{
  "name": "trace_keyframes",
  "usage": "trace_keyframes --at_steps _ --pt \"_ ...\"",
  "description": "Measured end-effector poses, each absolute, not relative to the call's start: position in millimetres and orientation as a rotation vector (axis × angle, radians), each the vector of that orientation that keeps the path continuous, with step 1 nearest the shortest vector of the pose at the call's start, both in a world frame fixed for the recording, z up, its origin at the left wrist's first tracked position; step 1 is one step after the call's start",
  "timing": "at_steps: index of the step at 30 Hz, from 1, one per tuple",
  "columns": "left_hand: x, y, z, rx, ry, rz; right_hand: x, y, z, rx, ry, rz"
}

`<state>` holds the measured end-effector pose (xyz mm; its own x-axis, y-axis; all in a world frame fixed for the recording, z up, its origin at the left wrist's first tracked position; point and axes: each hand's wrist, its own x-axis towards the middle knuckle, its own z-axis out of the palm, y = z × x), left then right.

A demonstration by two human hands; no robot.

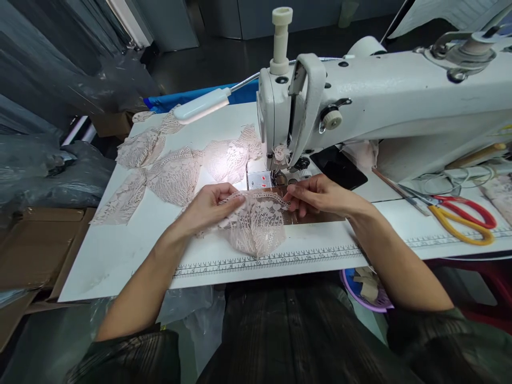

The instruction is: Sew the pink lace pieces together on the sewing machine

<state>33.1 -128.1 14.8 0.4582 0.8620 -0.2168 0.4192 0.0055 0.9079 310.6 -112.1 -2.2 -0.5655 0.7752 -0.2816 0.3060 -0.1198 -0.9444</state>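
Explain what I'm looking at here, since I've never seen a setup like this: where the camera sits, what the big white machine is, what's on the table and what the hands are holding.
The single picture comes from a camera worn on the person's head, looking down at their own two arms. The big white machine is an industrial sewing machine standing on a white table with a ruler printed along its front edge. The left hand and right hand both grip a piece of pale pink lace, holding its top edge just in front of the needle area. More lace pieces lie spread at the back left, lit by a small lamp. Scissors with red and yellow handles lie on the right.
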Motion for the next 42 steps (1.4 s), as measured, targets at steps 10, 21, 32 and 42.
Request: trace_keyframes --at_steps 10,21,32,42 --pt "48.5 -141.2 14.2 1.649 0.697 0.878 289.6 -126.0 0.6 -0.425 -1.972 2.245" --pt "41.8 -133.6 -5.3 1.617 1.014 0.457 322.4 -107.0 -3.8 -1.399 -2.056 1.472" --pt "-3.6 -111.7 11.2 2.194 1.521 0.788 340.4 -102.3 0.3 -1.533 -2.161 1.285" --pt "9.7 -120.7 8.8 2.31 1.277 0.231 342.0 -102.0 -3.7 -1.611 -2.107 1.004"
